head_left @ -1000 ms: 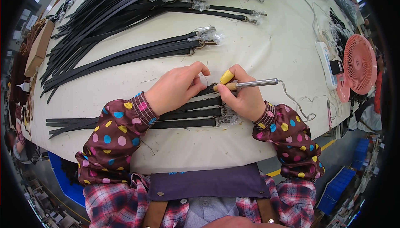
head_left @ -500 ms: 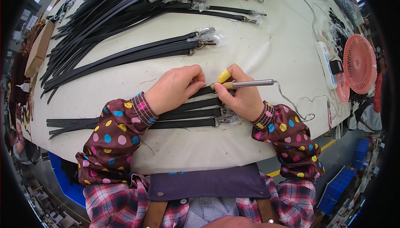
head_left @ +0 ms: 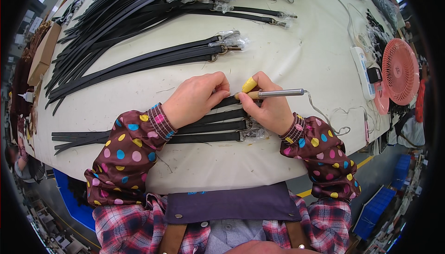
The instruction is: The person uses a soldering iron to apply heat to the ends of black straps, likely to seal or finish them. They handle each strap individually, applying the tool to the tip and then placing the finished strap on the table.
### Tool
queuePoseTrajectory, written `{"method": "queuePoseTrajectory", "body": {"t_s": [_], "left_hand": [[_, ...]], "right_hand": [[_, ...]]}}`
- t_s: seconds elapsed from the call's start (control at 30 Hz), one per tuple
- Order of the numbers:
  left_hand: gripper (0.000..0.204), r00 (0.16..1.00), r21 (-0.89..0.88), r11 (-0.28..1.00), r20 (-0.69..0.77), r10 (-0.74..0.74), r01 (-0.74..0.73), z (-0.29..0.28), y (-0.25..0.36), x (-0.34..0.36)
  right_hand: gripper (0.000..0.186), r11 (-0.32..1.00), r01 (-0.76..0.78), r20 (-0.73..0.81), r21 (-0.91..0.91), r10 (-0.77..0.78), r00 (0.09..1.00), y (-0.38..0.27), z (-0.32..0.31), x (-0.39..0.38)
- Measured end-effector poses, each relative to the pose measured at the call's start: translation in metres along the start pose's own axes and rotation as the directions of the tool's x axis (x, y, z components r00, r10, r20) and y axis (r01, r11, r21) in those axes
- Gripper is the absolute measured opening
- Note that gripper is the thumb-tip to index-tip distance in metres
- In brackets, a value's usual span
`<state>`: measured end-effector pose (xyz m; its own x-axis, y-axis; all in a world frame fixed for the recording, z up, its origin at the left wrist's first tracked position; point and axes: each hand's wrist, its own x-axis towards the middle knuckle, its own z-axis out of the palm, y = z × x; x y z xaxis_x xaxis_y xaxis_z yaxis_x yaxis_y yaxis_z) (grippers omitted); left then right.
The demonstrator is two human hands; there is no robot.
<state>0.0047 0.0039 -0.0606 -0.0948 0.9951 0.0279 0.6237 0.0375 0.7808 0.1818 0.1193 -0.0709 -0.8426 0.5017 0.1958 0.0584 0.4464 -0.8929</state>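
Note:
My left hand (head_left: 197, 97) is closed, its thumb and index finger pinching a black strap (head_left: 228, 102) just above the white table. Held in my right hand (head_left: 269, 108) is a corded soldering iron (head_left: 280, 93) with a wooden grip and a metal barrel. Its wooden end meets the strap close to my left fingertips; the working tip is hidden. Yellow tape (head_left: 249, 85) wraps my right index finger. Under my hands lie several more black straps (head_left: 208, 137), their metal-ring ends covered in clear plastic (head_left: 254, 132).
A large heap of black straps (head_left: 125, 17) covers the far left, with a smaller bundle (head_left: 153, 66) nearer. On the right stand a pink fan (head_left: 399, 70) and a white power strip (head_left: 363, 73). The iron's cord (head_left: 320, 110) trails across the table (head_left: 306, 64).
My left hand has shifted very slightly to the right. The right hand and the iron stay almost still.

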Motion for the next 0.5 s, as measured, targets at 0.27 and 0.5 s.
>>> {"method": "queuePoseTrajectory", "body": {"t_s": [0.27, 0.5], "left_hand": [[0.01, 0.996, -0.026, 0.996, 0.029, -0.083, 0.084, -0.001, 0.003, -0.001], [0.023, 0.998, 0.195, 0.98, -0.054, -0.038, 0.048, 0.001, 0.014, -0.011]], "right_hand": [[0.018, 0.998, -0.068, 0.024, 0.009, 0.068, 0.997, -0.004, -0.001, 0.0], [0.012, 0.991, 0.13, -0.024, -0.029, -0.13, 0.991, 0.006, -0.008, 0.0]]}}
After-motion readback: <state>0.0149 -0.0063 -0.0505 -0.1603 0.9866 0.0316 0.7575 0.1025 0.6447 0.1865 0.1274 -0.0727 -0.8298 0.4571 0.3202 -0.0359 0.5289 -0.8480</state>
